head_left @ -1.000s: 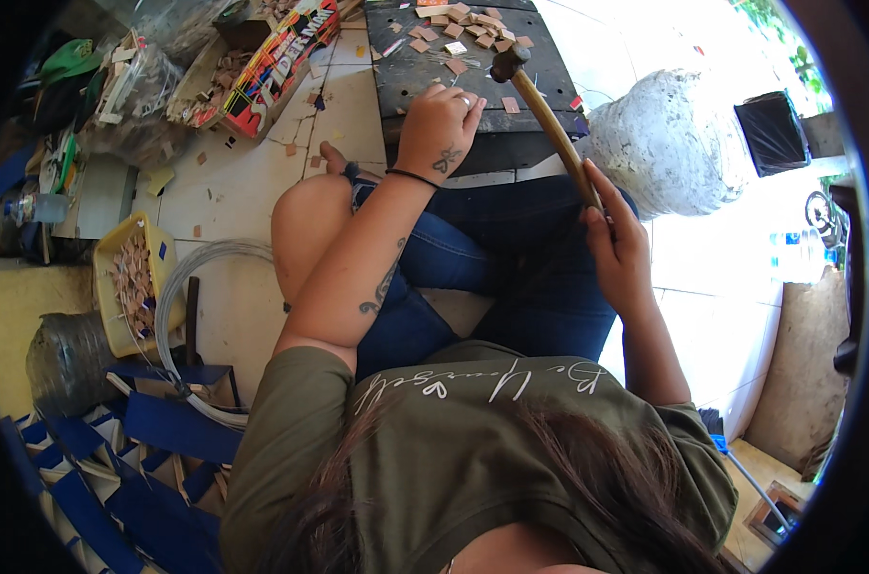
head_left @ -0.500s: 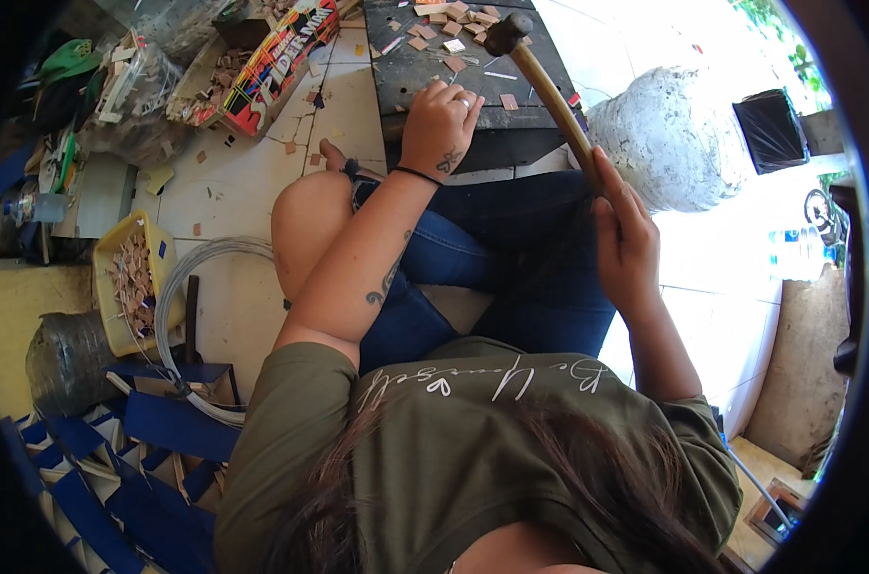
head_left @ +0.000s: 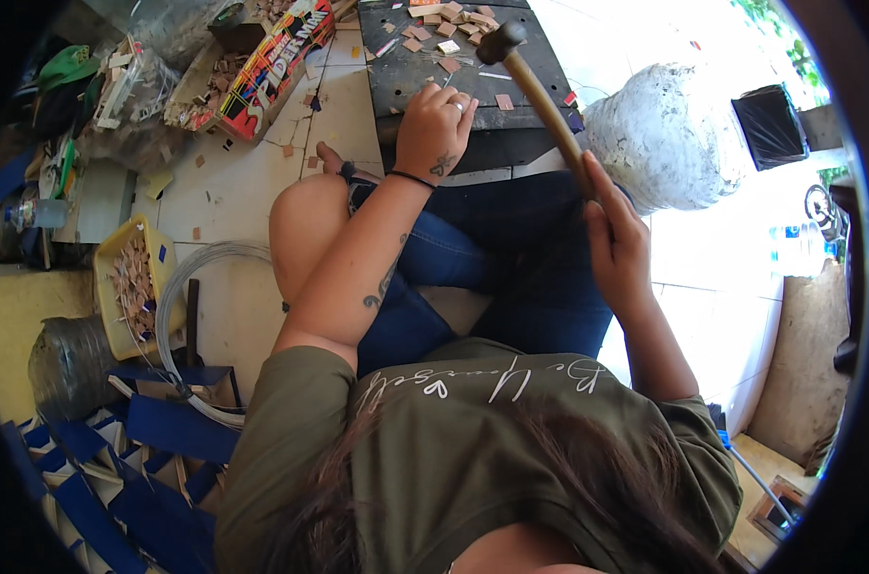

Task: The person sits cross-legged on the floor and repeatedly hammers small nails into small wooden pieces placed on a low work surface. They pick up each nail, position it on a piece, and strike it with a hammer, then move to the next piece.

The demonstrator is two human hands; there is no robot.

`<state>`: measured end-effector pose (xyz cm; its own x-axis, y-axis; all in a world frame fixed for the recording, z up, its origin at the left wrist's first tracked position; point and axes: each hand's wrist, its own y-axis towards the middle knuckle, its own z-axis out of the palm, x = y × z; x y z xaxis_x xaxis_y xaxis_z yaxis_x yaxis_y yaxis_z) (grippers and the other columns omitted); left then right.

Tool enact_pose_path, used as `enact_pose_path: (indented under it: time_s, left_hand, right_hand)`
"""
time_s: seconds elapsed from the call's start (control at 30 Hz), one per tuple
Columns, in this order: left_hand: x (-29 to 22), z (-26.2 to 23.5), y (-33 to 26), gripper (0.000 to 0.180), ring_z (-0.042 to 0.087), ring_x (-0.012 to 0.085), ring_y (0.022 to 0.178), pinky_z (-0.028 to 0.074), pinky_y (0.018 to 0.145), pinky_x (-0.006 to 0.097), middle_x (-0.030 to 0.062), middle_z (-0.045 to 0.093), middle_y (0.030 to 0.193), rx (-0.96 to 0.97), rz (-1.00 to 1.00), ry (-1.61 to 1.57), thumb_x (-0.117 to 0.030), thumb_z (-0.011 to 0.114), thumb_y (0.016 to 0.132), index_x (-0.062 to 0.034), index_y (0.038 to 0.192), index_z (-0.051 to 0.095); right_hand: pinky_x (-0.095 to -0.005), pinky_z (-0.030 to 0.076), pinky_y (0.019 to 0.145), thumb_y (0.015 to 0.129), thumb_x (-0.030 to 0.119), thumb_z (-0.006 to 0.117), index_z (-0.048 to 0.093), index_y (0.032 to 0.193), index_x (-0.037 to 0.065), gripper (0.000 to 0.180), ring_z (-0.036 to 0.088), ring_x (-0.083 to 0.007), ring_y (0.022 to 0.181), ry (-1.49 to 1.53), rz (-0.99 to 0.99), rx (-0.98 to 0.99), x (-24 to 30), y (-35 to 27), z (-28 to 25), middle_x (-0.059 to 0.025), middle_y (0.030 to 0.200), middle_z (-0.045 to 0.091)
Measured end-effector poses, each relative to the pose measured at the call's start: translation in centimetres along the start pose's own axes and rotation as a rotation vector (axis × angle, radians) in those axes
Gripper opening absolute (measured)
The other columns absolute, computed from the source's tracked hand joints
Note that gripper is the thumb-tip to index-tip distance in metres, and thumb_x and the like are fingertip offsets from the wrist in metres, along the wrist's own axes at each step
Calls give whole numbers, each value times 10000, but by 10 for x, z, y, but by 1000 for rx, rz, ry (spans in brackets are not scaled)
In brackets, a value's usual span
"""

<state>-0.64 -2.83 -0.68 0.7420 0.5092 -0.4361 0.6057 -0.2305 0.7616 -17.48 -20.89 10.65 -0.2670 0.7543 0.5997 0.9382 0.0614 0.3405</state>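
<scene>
My right hand (head_left: 614, 230) is wrapped round the wooden handle of a hammer (head_left: 546, 107). Its dark, rounded head hangs over the right part of a low black bench (head_left: 406, 88), clear of the small pieces there. At the bench's near edge, my left hand (head_left: 432, 129) is closed with its fingertips drawn together. Whatever those fingers hold, if anything, is hidden by the hand; a thin thing shows just beyond the fingertips. Small brown square pieces (head_left: 451, 65) and thin wire-like bits lie scattered on the bench top beyond my left hand.
A yellow basket (head_left: 99, 277) of brown pieces stands left, beside a coil of grey wire (head_left: 171, 316). Blue-covered pieces (head_left: 181, 426) are heaped at lower left. A printed carton (head_left: 276, 72) lies at upper left, a big whitish sack (head_left: 659, 139) right of the bench.
The hammer and my right hand have shifted slightly left and down. My left hand stays closed at the bench's near edge, and the view has moved a little.
</scene>
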Motion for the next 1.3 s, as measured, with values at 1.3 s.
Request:
enact_pose_path:
  time_s: [1.3]
  left_hand:
    - [124,-156,27,299,572,313,991,442,891,377,125,635,1038,36,-151,341,-251,703,799,-39,1008,681]
  right_hand:
    - [-366,396,935,763,119,628,688,799,121,70,589,-184,967,-946,-853,564,-94,249,96,-21,890,651]
